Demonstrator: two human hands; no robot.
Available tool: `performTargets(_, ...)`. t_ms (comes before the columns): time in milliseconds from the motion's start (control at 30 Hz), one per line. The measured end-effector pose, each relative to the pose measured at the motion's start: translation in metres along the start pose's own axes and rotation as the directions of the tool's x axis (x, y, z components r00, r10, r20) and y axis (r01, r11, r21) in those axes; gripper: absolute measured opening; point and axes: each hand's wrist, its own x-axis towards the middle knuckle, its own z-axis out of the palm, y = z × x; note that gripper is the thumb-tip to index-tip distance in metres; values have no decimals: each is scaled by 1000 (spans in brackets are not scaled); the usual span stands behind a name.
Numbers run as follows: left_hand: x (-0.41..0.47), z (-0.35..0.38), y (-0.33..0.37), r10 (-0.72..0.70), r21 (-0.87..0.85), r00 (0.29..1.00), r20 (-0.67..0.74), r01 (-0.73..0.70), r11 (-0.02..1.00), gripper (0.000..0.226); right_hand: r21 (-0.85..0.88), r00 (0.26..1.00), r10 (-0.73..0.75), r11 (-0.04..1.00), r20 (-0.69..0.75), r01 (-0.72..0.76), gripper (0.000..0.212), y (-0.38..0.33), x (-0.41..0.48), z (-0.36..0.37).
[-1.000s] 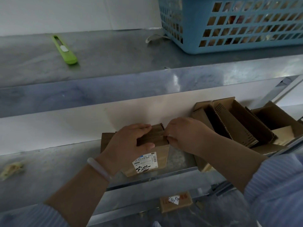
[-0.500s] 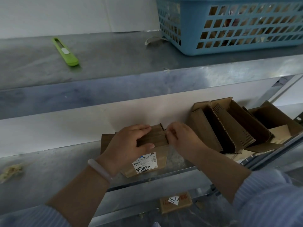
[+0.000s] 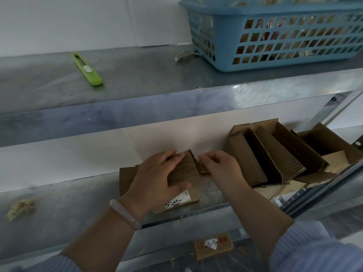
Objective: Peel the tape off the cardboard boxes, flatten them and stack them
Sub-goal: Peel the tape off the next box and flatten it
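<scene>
On the lower shelf [image 3: 78, 203] the left hand [image 3: 157, 177] curls its grip over a small box [image 3: 186, 169] while the right hand [image 3: 220, 169] pinches a strip [image 3: 202, 167] at its 3 o'clock edge, so peeling seems only begun, and the open boxes [image 3: 275, 154] further toward 3 o'clock wait unflattened.

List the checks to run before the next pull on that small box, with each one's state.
1. Left hand grips the small box on the lower shelf: ok.
2. Right hand pinches the box's right end: ok.
3. Tape, not flap, in that pinch: cannot tell.
4. Green cutter at hand: not ok, it lies on the upper shelf.
5. Room rightward, opened boxes near: cannot tell.
</scene>
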Motion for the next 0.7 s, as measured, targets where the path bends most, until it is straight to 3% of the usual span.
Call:
performTargets(67, -7, -2, 0, -17, -25, 996, -89, 15, 1000, 81, 259, 995, 84, 961, 62, -97, 10, -9, -2, 4)
performTargets(133, -16, -3, -1, -72, -184, 981, -179, 38, 982, 76, 462, 984, 135, 869, 121, -176, 13, -18, -2, 4)
performTargets(200, -27, 3, -2, -76, -284, 976, -205, 15, 959, 75, 520, 976, 155, 827, 154, -214, 16, -23, -2, 6)
performTargets(333, -47, 14, -10, -27, -244, 971, -239, -33, 969, 72, 583, 955, 223, 757, 194, -295, 6, -22, -9, 19)
performTargets(433, -58, 10, -21, -27, -261, 980, -199, -26, 965, 78, 552, 947, 196, 775, 256, -310, 4, -25, -12, 31)
performTargets(533, -64, 1, -32, -97, -308, 987, -130, 52, 950, 91, 435, 939, 126, 861, 320, -264, 5, -27, -15, 42)
performTargets(600, -67, -4, -36, -110, -336, 985, -136, 59, 940, 88, 288, 940, 59, 944, 335, -162, 5, -28, -18, 51)
performTargets(700, -71, -7, -40, -55, -304, 982, -180, -2, 953, 73, 145, 933, 13, 987, 359, -69, 5, -26, -24, 63)
